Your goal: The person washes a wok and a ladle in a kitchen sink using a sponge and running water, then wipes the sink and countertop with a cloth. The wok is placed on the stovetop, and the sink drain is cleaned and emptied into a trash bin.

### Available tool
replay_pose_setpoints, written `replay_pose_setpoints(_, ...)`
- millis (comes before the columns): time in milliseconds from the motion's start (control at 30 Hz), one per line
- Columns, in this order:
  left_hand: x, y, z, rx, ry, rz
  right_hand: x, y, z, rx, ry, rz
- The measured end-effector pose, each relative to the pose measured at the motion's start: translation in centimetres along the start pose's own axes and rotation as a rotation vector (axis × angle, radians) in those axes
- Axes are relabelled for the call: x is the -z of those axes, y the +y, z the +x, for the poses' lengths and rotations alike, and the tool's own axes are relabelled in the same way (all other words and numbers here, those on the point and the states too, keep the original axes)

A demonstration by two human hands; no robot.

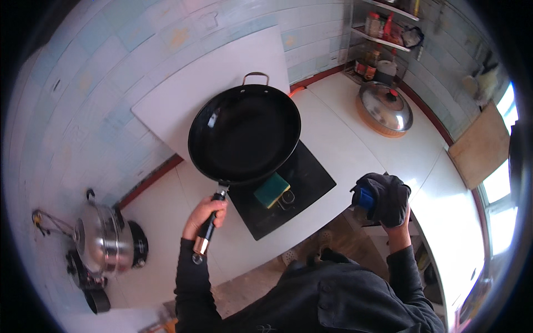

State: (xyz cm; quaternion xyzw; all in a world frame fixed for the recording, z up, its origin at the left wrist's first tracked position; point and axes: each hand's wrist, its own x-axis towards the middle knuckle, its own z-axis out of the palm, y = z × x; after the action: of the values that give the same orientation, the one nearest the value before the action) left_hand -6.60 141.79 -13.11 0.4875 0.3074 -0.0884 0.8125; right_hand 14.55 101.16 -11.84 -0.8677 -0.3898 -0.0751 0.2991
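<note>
My left hand (206,214) grips the black handle of a large dark frying pan (245,133). The pan is held over the back of a black induction cooktop (291,195), its inside facing me, with a small loop handle on the far rim. A green and yellow scouring sponge (272,190) lies on the cooktop below the pan's near edge. To the right, my right hand (397,222) holds a bunched dark cloth (385,200) above the counter's front edge. Part of the cloth's left side is blue. Most of the fingers are hidden behind the cloth.
A stainless steel steamer pot (104,239) stands on the left. A metal-lidded round pan (387,108) sits at the back right, near a corner shelf (381,39) of jars. A white board (175,104) leans on the tiled wall; a wooden board (481,145) stands by the window.
</note>
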Motion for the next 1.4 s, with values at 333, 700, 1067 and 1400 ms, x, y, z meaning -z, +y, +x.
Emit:
replay_pose_setpoints(333, 5.3, -6.8, 1.8, -0.434, -0.045, -0.697, 2.3, 2.6, 5.1, 0.268, 0.053, -0.282)
replay_pose_setpoints(700, -8.8, -10.4, 9.1, -0.759, 0.661, 1.249, -2.2, 13.4, 0.0, -0.216, 0.037, 0.362)
replay_pose_setpoints(1067, -5.5, -10.5, 10.8, -0.790, 0.755, 1.334, 1.0, 3.5, 0.1, -0.036, 0.114, 0.073)
replay_pose_setpoints(1400, -8.1, -12.4, 3.1, -0.818, 0.688, 1.195, -2.8, 1.9, -2.6, -0.023, 0.048, -0.358)
